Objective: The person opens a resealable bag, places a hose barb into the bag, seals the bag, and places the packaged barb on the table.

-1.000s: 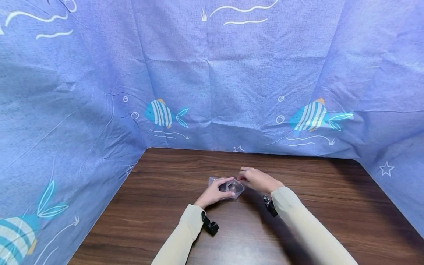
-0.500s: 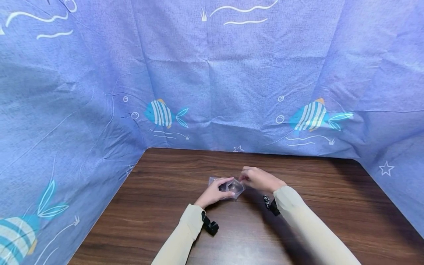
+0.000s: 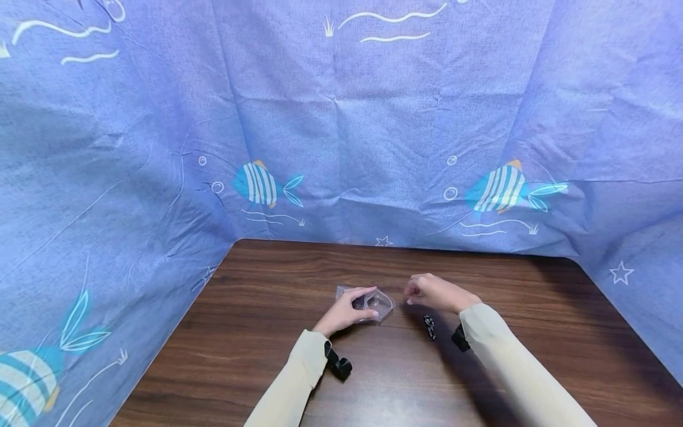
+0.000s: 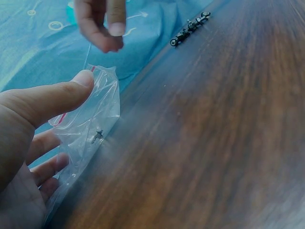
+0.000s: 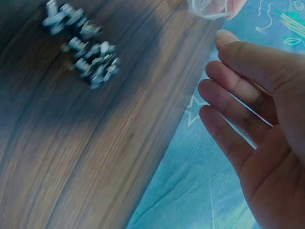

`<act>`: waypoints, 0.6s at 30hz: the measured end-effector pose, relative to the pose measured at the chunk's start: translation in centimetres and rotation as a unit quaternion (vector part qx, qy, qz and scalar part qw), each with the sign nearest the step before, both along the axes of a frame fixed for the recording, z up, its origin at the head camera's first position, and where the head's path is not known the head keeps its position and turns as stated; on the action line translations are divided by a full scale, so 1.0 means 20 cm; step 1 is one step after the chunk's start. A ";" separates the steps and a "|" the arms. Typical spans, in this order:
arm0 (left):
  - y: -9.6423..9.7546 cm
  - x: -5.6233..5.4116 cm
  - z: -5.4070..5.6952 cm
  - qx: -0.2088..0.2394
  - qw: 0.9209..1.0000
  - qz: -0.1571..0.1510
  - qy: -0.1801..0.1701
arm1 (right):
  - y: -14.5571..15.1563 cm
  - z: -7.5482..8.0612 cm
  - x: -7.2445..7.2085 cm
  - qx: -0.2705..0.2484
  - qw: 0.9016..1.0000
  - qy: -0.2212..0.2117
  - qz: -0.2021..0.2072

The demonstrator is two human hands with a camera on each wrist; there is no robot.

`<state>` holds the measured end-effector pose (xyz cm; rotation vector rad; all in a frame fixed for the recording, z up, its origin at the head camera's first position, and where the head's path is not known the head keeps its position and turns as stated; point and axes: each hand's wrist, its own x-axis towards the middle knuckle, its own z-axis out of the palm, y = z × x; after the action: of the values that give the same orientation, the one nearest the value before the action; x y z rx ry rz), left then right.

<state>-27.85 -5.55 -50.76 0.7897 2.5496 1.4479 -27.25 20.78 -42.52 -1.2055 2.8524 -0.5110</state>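
Observation:
My left hand holds a clear zip bag with its mouth spread toward the right. In the left wrist view the thumb lies along the red-lined seal, and a small dark metal piece shows inside the bag. Just right of the bag, my right hand hovers over the table with loosely curled fingers. Its fingertips have nothing between them in the right wrist view. Below that hand lies a small pile of silver and dark metal pieces, which look like screws.
A brown wood-grain table carries the bag and the pile. Blue fish-print cloth hangs behind the table and along both sides. A black wrist camera sits on the left wrist, near the table surface.
My right hand has drawn back from the bag's mouth toward the right, uncovering more of the metal pile. The left hand and the bag have stayed in place.

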 end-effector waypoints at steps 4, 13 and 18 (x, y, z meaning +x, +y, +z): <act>0.00 0.00 0.00 0.002 1.000 -0.003 -0.003 | 0.05 -0.01 0.01 0.004 1.000 -0.018 -0.002; 0.00 0.00 -0.01 0.004 1.000 -0.007 -0.003 | 0.13 -0.05 0.02 0.022 1.000 -0.009 0.009; 0.00 0.00 0.00 -0.001 1.000 -0.007 -0.001 | 0.15 -0.07 0.03 0.033 0.999 -0.012 0.014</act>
<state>-27.92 -5.53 -50.70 0.8049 2.5381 1.4419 -26.64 23.79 -43.86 -1.2182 2.8039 -0.4240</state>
